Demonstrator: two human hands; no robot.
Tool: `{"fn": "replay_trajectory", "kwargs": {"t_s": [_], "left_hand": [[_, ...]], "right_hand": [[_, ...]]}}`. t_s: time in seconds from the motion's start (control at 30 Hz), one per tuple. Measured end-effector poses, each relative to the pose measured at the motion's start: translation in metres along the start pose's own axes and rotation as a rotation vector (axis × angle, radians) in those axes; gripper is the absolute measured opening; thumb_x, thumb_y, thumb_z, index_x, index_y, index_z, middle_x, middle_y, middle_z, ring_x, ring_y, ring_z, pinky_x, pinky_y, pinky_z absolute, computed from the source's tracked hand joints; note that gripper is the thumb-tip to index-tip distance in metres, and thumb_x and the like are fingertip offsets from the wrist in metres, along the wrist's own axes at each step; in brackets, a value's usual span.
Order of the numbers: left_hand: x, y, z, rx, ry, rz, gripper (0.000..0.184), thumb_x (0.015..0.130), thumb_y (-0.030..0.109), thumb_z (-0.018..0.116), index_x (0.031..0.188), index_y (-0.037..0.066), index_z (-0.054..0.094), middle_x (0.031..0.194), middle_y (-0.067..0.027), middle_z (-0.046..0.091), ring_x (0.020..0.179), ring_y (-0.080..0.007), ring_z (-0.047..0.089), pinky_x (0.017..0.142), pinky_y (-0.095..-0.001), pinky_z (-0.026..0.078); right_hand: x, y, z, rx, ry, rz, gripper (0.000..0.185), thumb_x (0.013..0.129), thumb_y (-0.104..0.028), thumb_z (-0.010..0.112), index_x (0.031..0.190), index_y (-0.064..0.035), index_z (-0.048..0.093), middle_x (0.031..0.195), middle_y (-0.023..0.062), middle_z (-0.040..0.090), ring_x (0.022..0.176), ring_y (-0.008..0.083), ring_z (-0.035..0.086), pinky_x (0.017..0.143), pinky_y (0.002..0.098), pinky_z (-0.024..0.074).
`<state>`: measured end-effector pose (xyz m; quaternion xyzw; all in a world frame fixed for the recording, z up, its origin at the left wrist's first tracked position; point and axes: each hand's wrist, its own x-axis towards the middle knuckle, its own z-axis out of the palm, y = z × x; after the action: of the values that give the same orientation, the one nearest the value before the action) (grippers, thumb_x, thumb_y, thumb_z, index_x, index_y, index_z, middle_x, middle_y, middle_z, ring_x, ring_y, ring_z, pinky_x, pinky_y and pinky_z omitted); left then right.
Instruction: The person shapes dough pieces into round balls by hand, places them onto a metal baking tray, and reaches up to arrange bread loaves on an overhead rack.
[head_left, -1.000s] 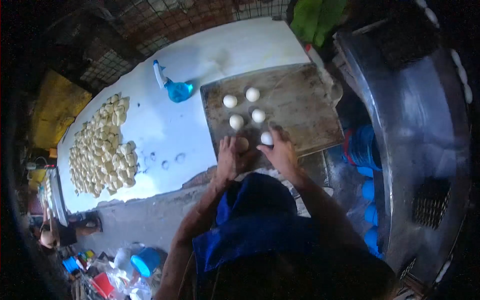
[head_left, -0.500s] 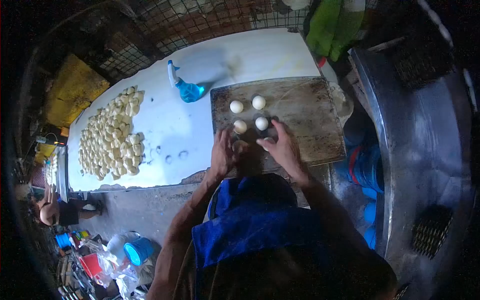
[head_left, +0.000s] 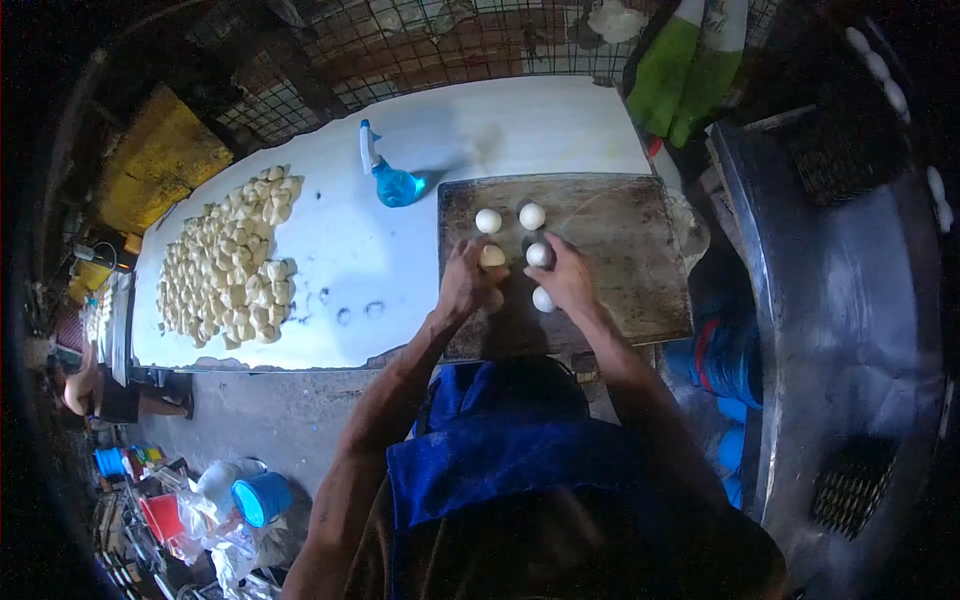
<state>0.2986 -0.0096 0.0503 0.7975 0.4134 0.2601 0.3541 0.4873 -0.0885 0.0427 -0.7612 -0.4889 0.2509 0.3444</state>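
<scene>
Several round white dough balls lie in two columns on a dark, worn metal tray (head_left: 630,240). Farthest from me are a left ball (head_left: 488,221) and a right ball (head_left: 532,216), both untouched. My left hand (head_left: 466,282) curls its fingers around the left middle dough ball (head_left: 492,257). Thumb and fingers of my right hand (head_left: 568,278) close around the right middle dough ball (head_left: 539,255). Just below sits another dough ball (head_left: 543,299), beside the right hand. One more ball near the left hand is partly hidden by it.
A large pile of dough pieces (head_left: 225,265) covers the left of the white table (head_left: 350,250). A blue spray bottle (head_left: 397,186) stands behind the tray. Metal sheeting (head_left: 850,300) is at right. Buckets (head_left: 262,498) and a person (head_left: 90,385) are at lower left.
Both hands have moved from the nearest pair of dough balls up to the middle pair. The right nearest ball now shows in full on the tray. The camera view has shifted slightly.
</scene>
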Motion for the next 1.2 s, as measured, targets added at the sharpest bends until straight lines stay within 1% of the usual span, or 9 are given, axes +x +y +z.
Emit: {"fn": "replay_trajectory", "kwargs": {"t_s": [0.2, 0.43, 0.63, 0.83, 0.87, 0.93, 0.97, 1.03, 1.2], "left_hand": [[-0.047, 0.019, -0.018, 0.008, -0.105, -0.091, 0.047, 0.082, 0.014, 0.074, 0.126, 0.005, 0.060, 0.107, -0.0170, 0.059, 0.087, -0.0326, 0.060, 0.076, -0.0397, 0.052], [-0.055, 0.017, -0.003, 0.042, -0.072, -0.160, 0.040, 0.083, 0.014, 0.073, 0.121, 0.006, 0.064, 0.103, -0.0169, 0.059, 0.084, -0.0322, 0.060, 0.073, -0.0401, 0.051], [-0.058, 0.005, 0.010, -0.017, -0.024, -0.058, 0.038, 0.082, 0.014, 0.073, 0.118, 0.004, 0.064, 0.105, -0.0180, 0.059, 0.087, -0.0341, 0.060, 0.076, -0.0414, 0.052], [-0.063, -0.008, 0.031, 0.211, 0.002, 0.162, 0.033, 0.083, 0.019, 0.072, 0.110, 0.002, 0.065, 0.104, -0.0173, 0.060, 0.088, -0.0340, 0.060, 0.078, -0.0415, 0.052], [-0.063, 0.002, 0.031, 0.170, -0.052, 0.121, 0.033, 0.082, 0.020, 0.073, 0.109, 0.002, 0.064, 0.104, -0.0168, 0.059, 0.087, -0.0342, 0.059, 0.078, -0.0416, 0.052], [-0.067, 0.016, 0.038, 0.158, -0.040, 0.038, 0.034, 0.081, 0.021, 0.074, 0.107, 0.002, 0.063, 0.104, -0.0162, 0.059, 0.087, -0.0344, 0.059, 0.078, -0.0417, 0.052], [-0.067, 0.015, 0.041, 0.198, 0.038, -0.002, 0.034, 0.081, 0.021, 0.074, 0.107, 0.002, 0.063, 0.104, -0.0162, 0.059, 0.087, -0.0344, 0.059, 0.078, -0.0417, 0.052], [-0.065, 0.002, 0.027, 0.103, 0.018, -0.003, 0.033, 0.082, 0.022, 0.071, 0.107, 0.002, 0.062, 0.104, -0.0164, 0.057, 0.090, -0.0350, 0.057, 0.082, -0.0427, 0.051], [-0.076, -0.005, 0.000, -0.070, 0.051, 0.137, 0.031, 0.087, 0.023, 0.062, 0.110, 0.003, 0.061, 0.112, -0.0176, 0.055, 0.102, -0.0360, 0.054, 0.091, -0.0448, 0.047]], "right_hand": [[-0.045, 0.001, -0.034, 0.085, -0.129, -0.077, 0.059, 0.080, -0.014, 0.078, 0.134, -0.0028, 0.055, 0.118, 0.0176, 0.067, 0.092, 0.0292, 0.068, 0.079, 0.0359, 0.0551], [-0.063, -0.015, -0.022, 0.172, -0.085, 0.036, 0.046, 0.082, -0.014, 0.075, 0.125, -0.0040, 0.060, 0.110, 0.0155, 0.068, 0.088, 0.0313, 0.066, 0.076, 0.0386, 0.0535], [-0.065, -0.005, -0.012, 0.044, -0.116, 0.204, 0.042, 0.083, -0.015, 0.074, 0.122, -0.0045, 0.062, 0.108, 0.0153, 0.067, 0.090, 0.0321, 0.065, 0.078, 0.0400, 0.0525], [-0.073, 0.006, -0.011, -0.153, 0.002, -0.075, 0.043, 0.084, -0.016, 0.074, 0.124, -0.0055, 0.061, 0.109, 0.0144, 0.067, 0.093, 0.0301, 0.065, 0.079, 0.0381, 0.0524], [-0.078, 0.001, -0.015, -0.073, -0.003, 0.082, 0.041, 0.084, -0.016, 0.074, 0.122, -0.0053, 0.062, 0.108, 0.0142, 0.067, 0.093, 0.0293, 0.065, 0.079, 0.0377, 0.0526], [-0.094, 0.002, -0.020, 0.014, -0.060, 0.175, 0.039, 0.085, -0.016, 0.073, 0.121, -0.0051, 0.062, 0.107, 0.0140, 0.067, 0.093, 0.0285, 0.065, 0.079, 0.0373, 0.0527], [-0.094, 0.009, -0.019, 0.027, -0.113, 0.096, 0.039, 0.085, -0.016, 0.073, 0.121, -0.0051, 0.062, 0.107, 0.0140, 0.067, 0.093, 0.0285, 0.065, 0.079, 0.0373, 0.0527], [-0.078, 0.009, -0.008, -0.082, 0.003, 0.032, 0.041, 0.086, -0.018, 0.072, 0.124, -0.0062, 0.062, 0.110, 0.0148, 0.066, 0.096, 0.0287, 0.065, 0.081, 0.0377, 0.0532], [-0.076, -0.007, -0.023, -0.256, -0.159, 0.213, 0.051, 0.084, -0.017, 0.075, 0.131, -0.0084, 0.060, 0.119, 0.0156, 0.064, 0.098, 0.0283, 0.065, 0.087, 0.0362, 0.0524]]}}
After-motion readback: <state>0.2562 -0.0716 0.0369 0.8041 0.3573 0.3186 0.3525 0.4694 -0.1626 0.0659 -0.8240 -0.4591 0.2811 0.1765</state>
